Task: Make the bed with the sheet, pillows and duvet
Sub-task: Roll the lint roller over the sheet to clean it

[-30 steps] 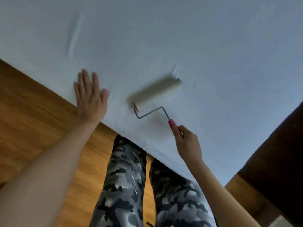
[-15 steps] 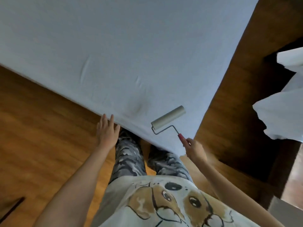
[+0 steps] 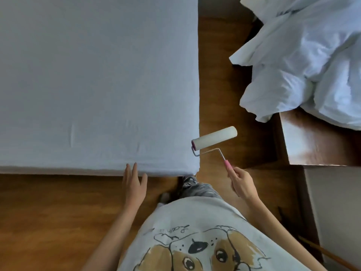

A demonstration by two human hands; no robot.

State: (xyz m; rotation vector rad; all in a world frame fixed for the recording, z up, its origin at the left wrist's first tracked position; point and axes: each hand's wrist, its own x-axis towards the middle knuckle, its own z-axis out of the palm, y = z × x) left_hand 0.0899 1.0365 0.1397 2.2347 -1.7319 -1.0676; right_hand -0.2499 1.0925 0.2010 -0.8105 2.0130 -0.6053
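A pale blue sheet point(image 3: 97, 79) lies stretched flat over the bed and fills the upper left of the view. My left hand point(image 3: 134, 182) hovers with straight fingers at the bed's near edge, fingertips touching the sheet. My right hand point(image 3: 242, 182) grips the pink handle of a white lint roller point(image 3: 214, 137), whose roll hangs in the air just past the bed's right corner, off the sheet. A crumpled white duvet point(image 3: 304, 55) is heaped at the upper right on a wooden surface.
Wooden floor point(image 3: 48, 212) runs along the bed's near side and in the gap point(image 3: 214, 75) between the bed and the furniture on the right. A wooden unit point(image 3: 312, 141) with a shiny top stands under the duvet. My legs are at the bed's corner.
The roller has come off the sheet and moved right, past the bed's corner. My left hand has slid back from the sheet top to the bed's edge. The view has swung right, showing the duvet.
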